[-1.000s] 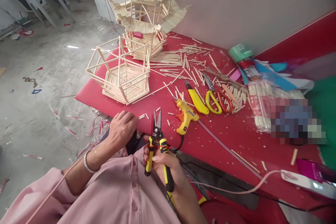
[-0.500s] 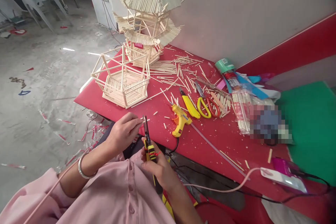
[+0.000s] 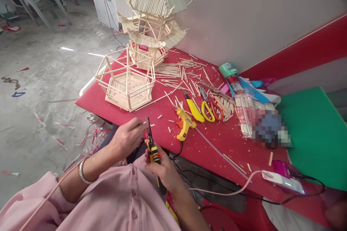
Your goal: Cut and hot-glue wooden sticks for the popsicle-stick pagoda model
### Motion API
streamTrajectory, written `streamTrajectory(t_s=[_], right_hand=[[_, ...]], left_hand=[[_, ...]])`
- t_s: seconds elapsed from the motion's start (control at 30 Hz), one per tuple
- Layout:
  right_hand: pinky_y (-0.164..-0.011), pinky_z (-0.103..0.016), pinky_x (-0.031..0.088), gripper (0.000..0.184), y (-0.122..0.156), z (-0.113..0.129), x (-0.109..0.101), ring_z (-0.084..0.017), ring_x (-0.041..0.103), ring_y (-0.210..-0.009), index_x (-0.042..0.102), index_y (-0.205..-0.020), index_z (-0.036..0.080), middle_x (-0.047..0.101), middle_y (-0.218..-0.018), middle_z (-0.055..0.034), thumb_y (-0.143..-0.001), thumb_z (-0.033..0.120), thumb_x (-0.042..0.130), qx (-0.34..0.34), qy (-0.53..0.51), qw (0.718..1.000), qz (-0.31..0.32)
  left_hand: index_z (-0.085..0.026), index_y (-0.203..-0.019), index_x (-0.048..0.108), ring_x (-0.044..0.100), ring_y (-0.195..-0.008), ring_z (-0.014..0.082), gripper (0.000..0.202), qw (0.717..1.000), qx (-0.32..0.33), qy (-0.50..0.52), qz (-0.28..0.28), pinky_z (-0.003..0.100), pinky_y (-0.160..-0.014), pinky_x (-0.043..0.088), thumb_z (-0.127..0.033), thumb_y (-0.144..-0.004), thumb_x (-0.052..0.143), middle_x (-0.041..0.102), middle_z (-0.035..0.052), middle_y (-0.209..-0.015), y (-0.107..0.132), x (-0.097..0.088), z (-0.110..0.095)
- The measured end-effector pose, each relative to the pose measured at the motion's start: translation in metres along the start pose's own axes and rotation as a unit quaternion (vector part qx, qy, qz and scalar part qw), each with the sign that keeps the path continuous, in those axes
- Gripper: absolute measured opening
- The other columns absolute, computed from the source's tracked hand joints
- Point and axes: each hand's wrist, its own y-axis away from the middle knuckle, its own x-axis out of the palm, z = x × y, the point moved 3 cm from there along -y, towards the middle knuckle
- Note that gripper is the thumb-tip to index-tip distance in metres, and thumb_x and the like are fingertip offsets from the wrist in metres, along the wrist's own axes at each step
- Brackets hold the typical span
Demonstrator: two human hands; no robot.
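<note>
My right hand point(image 3: 164, 169) is closed around the yellow-and-black handles of a pair of pliers point(image 3: 150, 135), jaws pointing up and away from me. My left hand point(image 3: 129, 138) pinches a thin wooden stick point(image 3: 152, 125) at the jaws, most of it hidden by fingers and tool. Both hands are in front of my body at the table's near edge. Beyond them stands an open hexagonal stick frame point(image 3: 127, 90) with a slatted floor. Behind it rises a tiered stick pagoda point(image 3: 154, 11) with sloping roofs.
On the red table point(image 3: 162, 151) lie a yellow glue gun point(image 3: 185, 124), a yellow cutter knife point(image 3: 194, 107), scissors point(image 3: 208, 110) and scattered sticks point(image 3: 169, 69). Bagged sticks point(image 3: 245, 115) and a power strip point(image 3: 283, 181) are at right. Cables hang by the near edge.
The view has shifted slightly. My hands keep nearly the same pose, the left fingers still at the pliers' jaws. Things on the table have not moved.
</note>
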Motion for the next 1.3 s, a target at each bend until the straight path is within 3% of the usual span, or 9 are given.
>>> streamTrajectory(t_s=[0.37, 0.6, 0.83, 1.03, 1.3], right_hand=[[-0.058, -0.021, 0.034, 0.026, 0.0, -0.009, 0.001, -0.012, 0.047, -0.07, 0.058, -0.085, 0.022, 0.053, -0.079, 0.0029, -0.06, 0.015, 0.062, -0.005, -0.025, 0.999, -0.035], [-0.061, -0.022, 0.035, 0.045, 0.0, -0.011, 0.0, -0.01, 0.044, -0.068, 0.062, -0.1, 0.022, 0.052, -0.078, 0.0041, -0.057, 0.01, 0.059, -0.036, -0.01, 0.998, -0.047], [-0.064, -0.023, 0.038, 0.037, 0.002, -0.012, -0.004, -0.012, 0.048, -0.073, 0.062, -0.095, 0.023, 0.054, -0.083, 0.0028, -0.06, 0.01, 0.061, -0.042, -0.004, 0.998, -0.038], [-0.063, -0.023, 0.038, 0.054, -0.002, -0.02, -0.007, -0.012, 0.047, -0.069, 0.062, -0.109, 0.023, 0.053, -0.081, 0.004, -0.057, 0.007, 0.056, -0.056, 0.037, 0.995, -0.069], [-0.063, -0.024, 0.039, 0.037, 0.004, -0.016, -0.008, -0.012, 0.05, -0.071, 0.063, -0.1, 0.023, 0.056, -0.081, 0.0024, -0.063, 0.015, 0.064, -0.033, 0.016, 0.998, -0.048]], left_hand=[[-0.017, -0.097, 0.065, 0.061, -0.069, 0.013, 0.021, 1.0, -0.011, -0.002, -0.009, 0.022, -0.064, 0.051, -0.016, -0.096, 0.045, 0.063, 0.0067, -0.083, -0.004, -0.002, -0.003], [-0.016, -0.081, 0.065, 0.053, -0.053, 0.0107, 0.022, 0.999, -0.034, 0.014, -0.014, 0.02, -0.052, 0.042, -0.016, -0.095, 0.048, 0.059, 0.0021, -0.063, -0.002, 0.0, -0.005], [-0.017, -0.072, 0.063, 0.054, -0.05, 0.0091, 0.027, 0.99, -0.114, 0.083, 0.003, 0.018, -0.052, 0.042, -0.023, -0.095, 0.052, 0.061, 0.0011, -0.058, -0.006, 0.0, -0.001], [-0.017, -0.065, 0.06, 0.047, -0.045, 0.0086, 0.035, 0.98, -0.173, 0.1, 0.022, 0.019, -0.047, 0.038, -0.031, -0.095, 0.05, 0.055, -0.0011, -0.05, -0.004, 0.003, 0.0], [-0.017, -0.069, 0.063, 0.051, -0.05, 0.0095, 0.031, 0.984, -0.167, 0.068, -0.006, 0.02, -0.051, 0.04, -0.032, -0.094, 0.054, 0.06, 0.0004, -0.057, -0.001, 0.006, 0.009]])
